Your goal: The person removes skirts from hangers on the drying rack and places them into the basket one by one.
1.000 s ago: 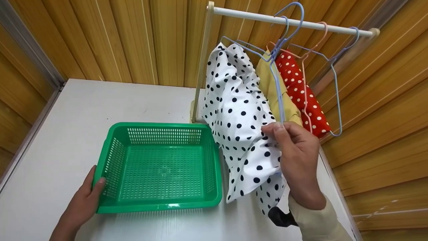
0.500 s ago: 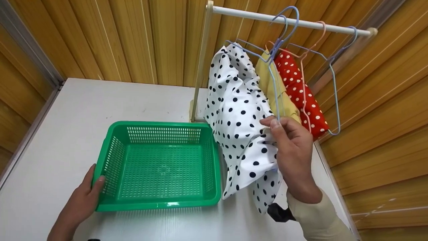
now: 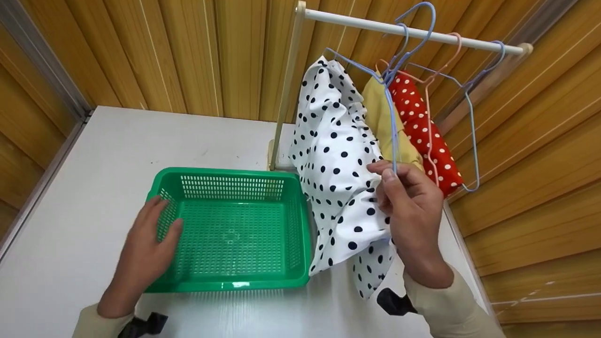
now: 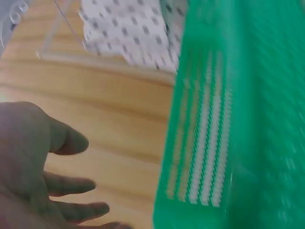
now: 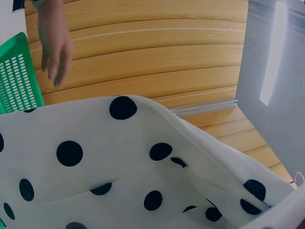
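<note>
My right hand [image 3: 415, 216] pinches the lower end of a blue clothes hanger [image 3: 390, 112], whose hook is at the rack's rail. White fabric with black dots [image 3: 331, 162] drapes from this hanger, left of the right hand, and fills the lower part of the right wrist view [image 5: 119, 143]. My left hand [image 3: 148, 249] hovers over the left side of a green plastic basket [image 3: 230, 285], fingers spread and holding nothing. In the left wrist view, the left hand [image 4: 28, 167] stands apart from the basket's slotted wall [image 4: 200, 138].
A clothes rack with a white rail [image 3: 352, 20] stands at the right. Behind the dotted fabric hang a yellow cloth [image 3: 382, 112] and a red white-dotted cloth [image 3: 418, 108], with a pink hanger [image 3: 428, 126] and another blue hanger [image 3: 473, 141]. Wood-panelled walls [image 3: 169, 61] enclose the white table [image 3: 127, 141].
My left hand has let go of the basket's left rim and moved up and right above it. The right hand still pinches the hanger, with only slight shifts of hanger and dotted fabric.
</note>
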Demonstrator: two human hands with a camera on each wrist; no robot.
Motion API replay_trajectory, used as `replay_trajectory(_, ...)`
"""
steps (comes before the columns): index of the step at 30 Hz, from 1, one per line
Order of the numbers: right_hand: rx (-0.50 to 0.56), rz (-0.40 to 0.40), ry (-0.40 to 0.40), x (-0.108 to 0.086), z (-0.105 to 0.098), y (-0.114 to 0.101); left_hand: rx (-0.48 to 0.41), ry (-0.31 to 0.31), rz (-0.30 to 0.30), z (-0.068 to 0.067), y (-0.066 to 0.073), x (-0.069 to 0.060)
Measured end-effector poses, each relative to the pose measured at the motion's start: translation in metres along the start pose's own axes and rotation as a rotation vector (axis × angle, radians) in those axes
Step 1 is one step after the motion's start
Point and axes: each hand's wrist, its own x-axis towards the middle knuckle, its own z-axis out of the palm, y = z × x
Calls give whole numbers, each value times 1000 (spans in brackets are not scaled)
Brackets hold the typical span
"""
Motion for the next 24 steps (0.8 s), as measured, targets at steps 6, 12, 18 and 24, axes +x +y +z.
replay_trajectory(6, 87, -71, -9, -7, 1, -2, -245, -317, 9, 28, 58, 29)
replay_trajectory(12, 136, -88, -15, -11, 4, -3, -634, -555, -193, 97, 101, 43)
replay_trajectory(18, 146, -62, -4, -11, 9, -2, -910, -763, -329, 139, 126, 50)
replay_trajectory(24, 131, -43, 19, -8, 9, 0, -1146, -768, -341, 146, 137, 49)
